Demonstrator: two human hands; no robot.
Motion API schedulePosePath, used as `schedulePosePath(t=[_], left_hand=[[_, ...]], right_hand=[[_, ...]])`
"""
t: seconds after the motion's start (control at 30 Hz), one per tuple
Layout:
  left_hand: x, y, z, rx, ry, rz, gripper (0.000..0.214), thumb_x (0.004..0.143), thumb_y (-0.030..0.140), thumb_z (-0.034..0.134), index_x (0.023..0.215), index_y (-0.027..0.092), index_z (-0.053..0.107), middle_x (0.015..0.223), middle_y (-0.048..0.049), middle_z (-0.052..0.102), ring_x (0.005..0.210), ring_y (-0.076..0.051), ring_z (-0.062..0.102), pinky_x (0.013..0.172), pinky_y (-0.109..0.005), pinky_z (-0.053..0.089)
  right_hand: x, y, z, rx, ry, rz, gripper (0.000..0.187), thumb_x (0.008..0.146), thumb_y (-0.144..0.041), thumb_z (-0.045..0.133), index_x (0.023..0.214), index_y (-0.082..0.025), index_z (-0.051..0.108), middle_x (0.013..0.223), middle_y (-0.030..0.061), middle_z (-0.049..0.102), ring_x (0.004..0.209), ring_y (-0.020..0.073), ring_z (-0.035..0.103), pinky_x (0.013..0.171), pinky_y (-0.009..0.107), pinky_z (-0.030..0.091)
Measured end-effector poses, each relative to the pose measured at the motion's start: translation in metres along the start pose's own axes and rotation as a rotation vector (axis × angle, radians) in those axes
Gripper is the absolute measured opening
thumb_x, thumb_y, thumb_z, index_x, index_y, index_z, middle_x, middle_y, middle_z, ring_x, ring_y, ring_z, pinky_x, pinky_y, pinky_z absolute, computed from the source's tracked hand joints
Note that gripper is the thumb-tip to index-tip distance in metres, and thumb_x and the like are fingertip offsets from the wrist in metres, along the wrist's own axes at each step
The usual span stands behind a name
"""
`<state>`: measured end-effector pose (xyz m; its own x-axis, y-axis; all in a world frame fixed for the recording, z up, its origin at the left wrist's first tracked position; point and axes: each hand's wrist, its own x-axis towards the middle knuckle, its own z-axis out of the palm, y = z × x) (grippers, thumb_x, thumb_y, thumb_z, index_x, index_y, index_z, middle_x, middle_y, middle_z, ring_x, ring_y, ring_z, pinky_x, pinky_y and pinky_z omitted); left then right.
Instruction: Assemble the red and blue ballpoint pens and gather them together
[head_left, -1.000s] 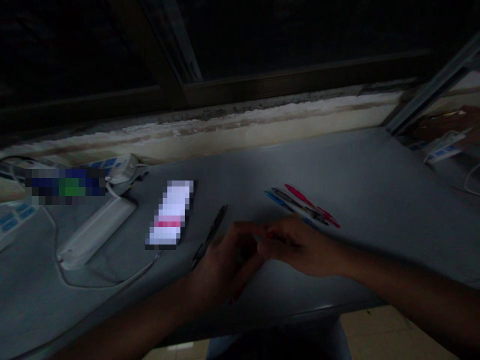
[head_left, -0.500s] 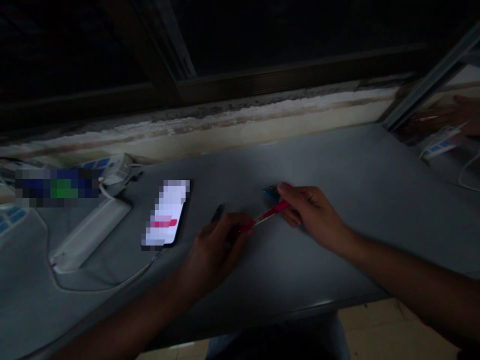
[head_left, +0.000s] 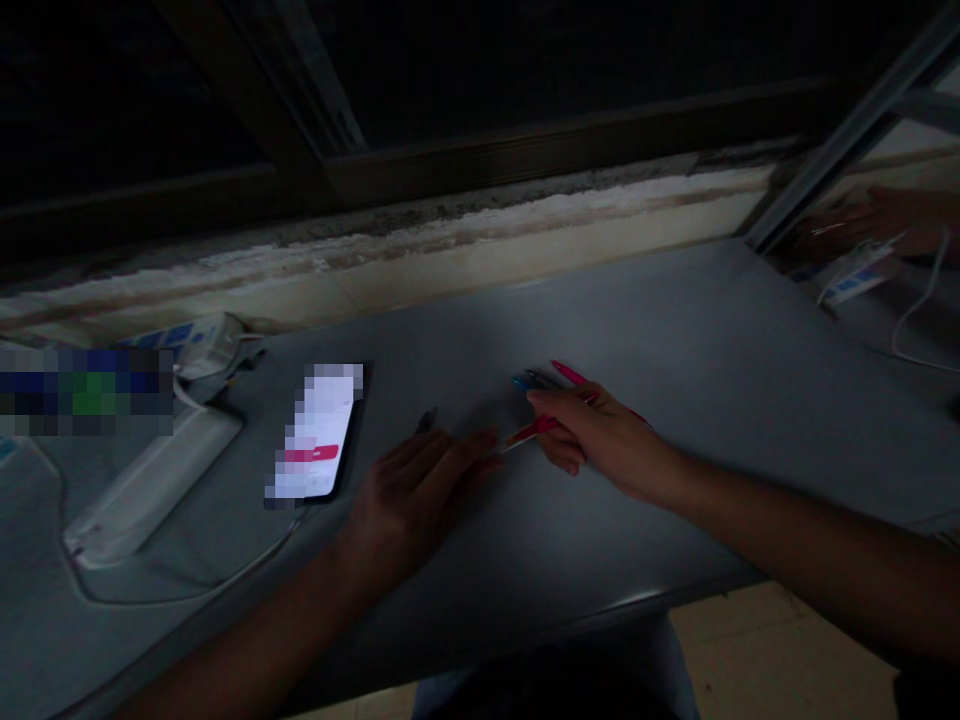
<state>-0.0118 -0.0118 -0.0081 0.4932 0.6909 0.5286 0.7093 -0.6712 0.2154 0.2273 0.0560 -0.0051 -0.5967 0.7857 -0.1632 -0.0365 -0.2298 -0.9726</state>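
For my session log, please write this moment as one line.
left hand: nothing seen held, near black pen | right hand: holds red pen | nearby: blue pen, pink pen, phone | surface: grey table

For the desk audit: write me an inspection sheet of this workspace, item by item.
Surface: grey desktop, dimly lit.
Things: red pen held in hand; pink pen, dark pen and blue pen lying together beyond it; black pen just past the left hand, partly hidden.
Clutter: phone, screen blurred; long white bar.
Hands: right hand grips the red pen; left hand open, holding nothing visible.
Cables: thin white cable on the desk.
Surroundings: dark window frame, tiled floor, another hand at far right.
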Motion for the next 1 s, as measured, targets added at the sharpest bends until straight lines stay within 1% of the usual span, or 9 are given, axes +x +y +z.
schedulePosePath(t=[0.2, 0.33, 0.43, 0.6, 0.67, 0.73, 0.87, 0.93, 1.0], left_hand=[[0.003, 0.002, 0.001, -0.154, -0.098, -0.107, 0.036, 0.123, 0.031, 0.043, 0.106, 0.019, 0.072, 0.083, -0.0031, 0.080, 0.069, -0.015, 0.078, 0.064, -0.024, 0.061], [0.004, -0.005, -0.002, -0.223, -0.154, -0.175, 0.039, 0.122, 0.030, 0.040, 0.103, 0.020, 0.073, 0.080, -0.0016, 0.078, 0.063, -0.014, 0.074, 0.064, -0.024, 0.059], [0.003, -0.010, -0.003, -0.282, -0.194, -0.261, 0.038, 0.119, 0.030, 0.041, 0.102, 0.020, 0.074, 0.081, -0.0021, 0.078, 0.063, -0.015, 0.072, 0.065, -0.025, 0.060], [0.004, -0.013, -0.004, -0.255, -0.192, -0.306, 0.035, 0.117, 0.032, 0.045, 0.103, 0.019, 0.075, 0.084, -0.0051, 0.078, 0.069, -0.018, 0.073, 0.069, -0.027, 0.061], [0.005, -0.013, -0.004, -0.249, -0.180, -0.307, 0.034, 0.116, 0.031, 0.046, 0.102, 0.019, 0.075, 0.085, -0.0053, 0.077, 0.069, -0.018, 0.072, 0.069, -0.027, 0.061], [0.006, -0.014, -0.005, -0.248, -0.175, -0.300, 0.032, 0.116, 0.029, 0.047, 0.101, 0.020, 0.074, 0.086, -0.0053, 0.077, 0.069, -0.018, 0.072, 0.069, -0.026, 0.060], [0.006, -0.015, -0.004, -0.241, -0.147, -0.273, 0.029, 0.116, 0.026, 0.048, 0.103, 0.018, 0.073, 0.088, -0.0053, 0.077, 0.071, -0.017, 0.073, 0.068, -0.024, 0.059], [0.006, -0.015, -0.002, -0.230, -0.126, -0.264, 0.028, 0.115, 0.023, 0.049, 0.104, 0.018, 0.073, 0.088, -0.0052, 0.077, 0.072, -0.017, 0.074, 0.068, -0.024, 0.058], [0.007, -0.015, -0.001, -0.225, -0.122, -0.269, 0.027, 0.115, 0.021, 0.049, 0.104, 0.017, 0.074, 0.087, -0.0045, 0.077, 0.071, -0.016, 0.074, 0.067, -0.023, 0.058]], right_hand=[[-0.003, -0.011, -0.012, -0.234, -0.146, -0.112, 0.061, 0.105, -0.068, 0.066, 0.069, -0.021, 0.054, 0.060, -0.0056, 0.049, 0.056, 0.0089, 0.041, 0.054, 0.028, 0.030], [-0.001, -0.025, -0.021, -0.309, -0.167, -0.244, 0.039, 0.098, -0.046, 0.084, 0.084, -0.021, 0.058, 0.074, -0.0055, 0.054, 0.067, 0.0098, 0.047, 0.062, 0.024, 0.039], [0.001, -0.031, -0.025, -0.302, -0.187, -0.225, 0.035, 0.091, -0.038, 0.090, 0.104, -0.021, 0.062, 0.087, -0.0032, 0.065, 0.075, 0.0106, 0.057, 0.069, 0.024, 0.047], [0.001, -0.033, -0.032, -0.320, -0.154, -0.111, 0.035, 0.104, -0.050, 0.073, 0.089, -0.019, 0.064, 0.075, -0.0011, 0.065, 0.069, 0.0114, 0.059, 0.065, 0.025, 0.049], [0.000, -0.033, -0.034, -0.378, -0.117, -0.169, 0.027, 0.098, -0.042, 0.080, 0.097, -0.019, 0.066, 0.085, 0.0005, 0.071, 0.073, 0.0113, 0.062, 0.066, 0.024, 0.049], [-0.001, -0.033, -0.035, -0.407, -0.070, -0.219, 0.034, 0.091, -0.036, 0.088, 0.111, -0.020, 0.066, 0.100, 0.0028, 0.075, 0.080, 0.0121, 0.065, 0.069, 0.024, 0.050], [-0.001, -0.034, -0.037, -0.436, -0.082, -0.154, 0.030, 0.106, -0.047, 0.069, 0.097, -0.018, 0.068, 0.083, 0.0020, 0.071, 0.073, 0.0127, 0.062, 0.068, 0.026, 0.049], [-0.001, -0.034, -0.038, -0.475, -0.074, -0.183, 0.025, 0.103, -0.042, 0.073, 0.103, -0.018, 0.069, 0.088, 0.0023, 0.072, 0.074, 0.0125, 0.062, 0.068, 0.026, 0.048], [-0.002, -0.034, -0.038, -0.508, -0.032, -0.214, 0.035, 0.095, -0.040, 0.084, 0.117, -0.018, 0.069, 0.098, 0.0031, 0.073, 0.078, 0.0129, 0.063, 0.069, 0.026, 0.048]])
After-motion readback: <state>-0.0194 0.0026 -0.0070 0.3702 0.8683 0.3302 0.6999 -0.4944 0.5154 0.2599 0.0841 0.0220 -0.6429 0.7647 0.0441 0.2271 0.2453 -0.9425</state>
